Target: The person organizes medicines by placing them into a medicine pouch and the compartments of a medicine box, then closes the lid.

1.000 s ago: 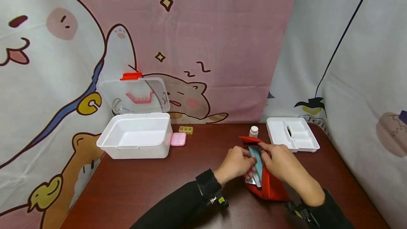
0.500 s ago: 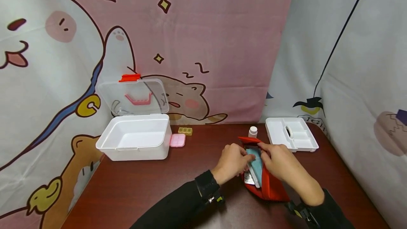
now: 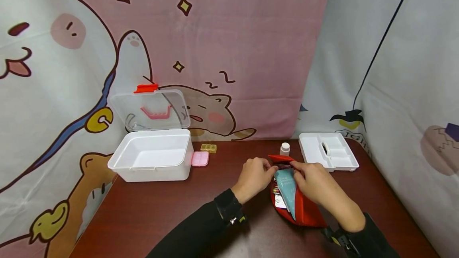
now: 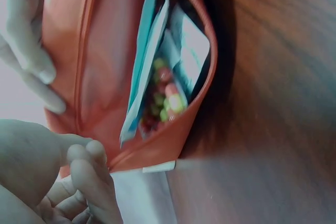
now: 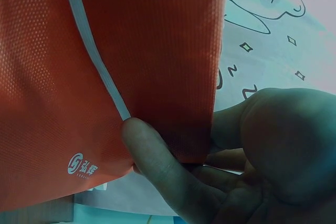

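A red zippered pouch [image 3: 311, 210] lies unzipped on the table, its mouth facing left. Inside are a teal packet [image 3: 287, 190], a white-labelled packet [image 4: 193, 45] and a clear bag of small red and green pieces [image 4: 167, 98]. My left hand [image 3: 254, 179] pinches the pouch's far corner between thumb and fingertips, beside the zip. My right hand [image 3: 315, 180] grips the pouch's far end, and its thumb [image 5: 157, 166] presses the red outer face near a pale strip. Its other fingers go behind the pouch.
Behind the pouch stand a small white bottle [image 3: 285, 149] and a white divided tray [image 3: 331, 166] with a roll of tape. At left are an open white box [image 3: 154, 173] with a clear lid, a pink case [image 3: 200, 158] and a yellow pill box [image 3: 208, 147].
My left hand has moved off the teal packet, up and left to the pouch's far corner. The packet now shows more fully in the pouch. My right hand keeps its grip.
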`<state>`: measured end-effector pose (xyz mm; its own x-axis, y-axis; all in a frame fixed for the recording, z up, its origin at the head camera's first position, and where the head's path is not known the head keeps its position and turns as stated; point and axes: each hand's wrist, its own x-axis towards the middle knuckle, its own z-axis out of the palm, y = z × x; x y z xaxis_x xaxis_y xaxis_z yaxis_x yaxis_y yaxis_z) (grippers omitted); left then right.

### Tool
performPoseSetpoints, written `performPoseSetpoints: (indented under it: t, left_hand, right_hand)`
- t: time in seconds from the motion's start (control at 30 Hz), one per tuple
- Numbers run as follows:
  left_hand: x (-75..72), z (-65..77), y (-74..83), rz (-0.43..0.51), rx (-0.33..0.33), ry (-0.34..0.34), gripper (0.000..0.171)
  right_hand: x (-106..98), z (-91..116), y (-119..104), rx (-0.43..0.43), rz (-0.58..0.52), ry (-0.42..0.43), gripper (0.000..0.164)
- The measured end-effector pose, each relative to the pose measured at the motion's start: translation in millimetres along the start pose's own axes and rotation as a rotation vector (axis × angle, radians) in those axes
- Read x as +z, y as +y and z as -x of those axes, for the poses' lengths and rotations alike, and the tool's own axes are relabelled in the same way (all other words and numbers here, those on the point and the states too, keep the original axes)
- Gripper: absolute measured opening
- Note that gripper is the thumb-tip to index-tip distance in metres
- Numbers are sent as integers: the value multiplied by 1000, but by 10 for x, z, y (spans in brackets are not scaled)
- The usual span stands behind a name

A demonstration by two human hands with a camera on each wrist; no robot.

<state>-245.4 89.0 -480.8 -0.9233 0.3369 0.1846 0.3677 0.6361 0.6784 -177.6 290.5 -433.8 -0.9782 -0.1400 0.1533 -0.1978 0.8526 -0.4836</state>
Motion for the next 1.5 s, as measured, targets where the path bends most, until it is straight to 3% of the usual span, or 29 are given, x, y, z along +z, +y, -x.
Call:
performPoseSetpoints:
  t: [0.1, 0.17, 0.37, 0.43, 0.63, 0.83, 1.0, 1.33, 1.5]
  left_hand:
    - [-73, -25, -47, 19, -41, -3, 30]
    - [-114, -31, -90, 28, -67, -41, 29]
    - [-160, 60, -248, 79, -116, -338, 36]
    - [-145, 110, -279, 85, -120, -407, 37]
    - [-14, 212, -332, 69, -95, -469, 33]
    - [69, 208, -339, 93, -102, -504, 26]
    - [69, 134, -297, 143, -44, -468, 30]
    - [-131, 52, -113, 267, 20, -400, 33]
    - [-268, -56, -54, 335, 34, -323, 35]
  right_hand:
    - [-1, -9, 0, 6, -7, -14, 42]
    - [-1, -12, -1, 11, -10, -21, 42]
    - [-4, -1, -17, 15, -13, -17, 42]
    - [-8, 0, -17, 13, -12, -14, 42]
    - [-18, 3, -9, 15, -10, -9, 42]
    - [-11, 0, 5, 20, -5, -7, 41]
    - [-26, -13, 13, 6, 5, 26, 41]
    - [-139, -79, 31, 19, -6, 36, 41]
    - [-188, -243, -1, 14, -79, -33, 43]
